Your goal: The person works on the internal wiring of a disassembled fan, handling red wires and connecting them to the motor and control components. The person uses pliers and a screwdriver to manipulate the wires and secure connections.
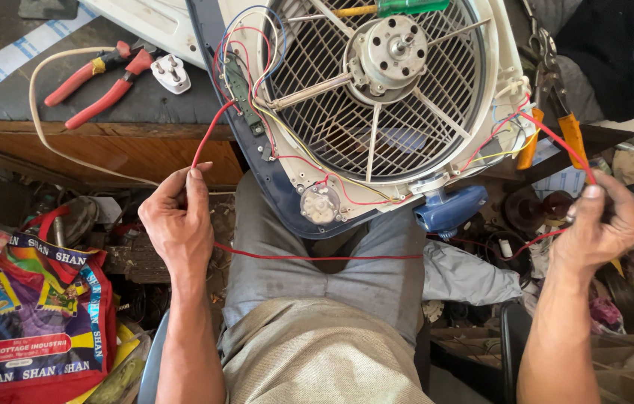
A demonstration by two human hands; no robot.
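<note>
My left hand (177, 218) pinches a thin red wire (317, 258) that runs from the fan's wiring, across my lap, to my right hand (601, 224). My right hand grips the other end of that wire, which also rises toward the fan's right rim. In front of me leans an opened white fan housing (481, 90) with a wire grille, a round motor (392, 49) at its centre, a small motor (321, 203) at its lower edge and loose coloured wires along the rim. Grey trousers cover my knees below it.
Red-handled pliers (96, 86) and a white three-pin plug (171, 73) with a cream cord lie on the wooden bench at upper left. A green-handled screwdriver (399, 7) rests on the grille. Orange-handled pliers (567, 131) hang at right. A colourful printed bag (33, 314) sits lower left; clutter at right.
</note>
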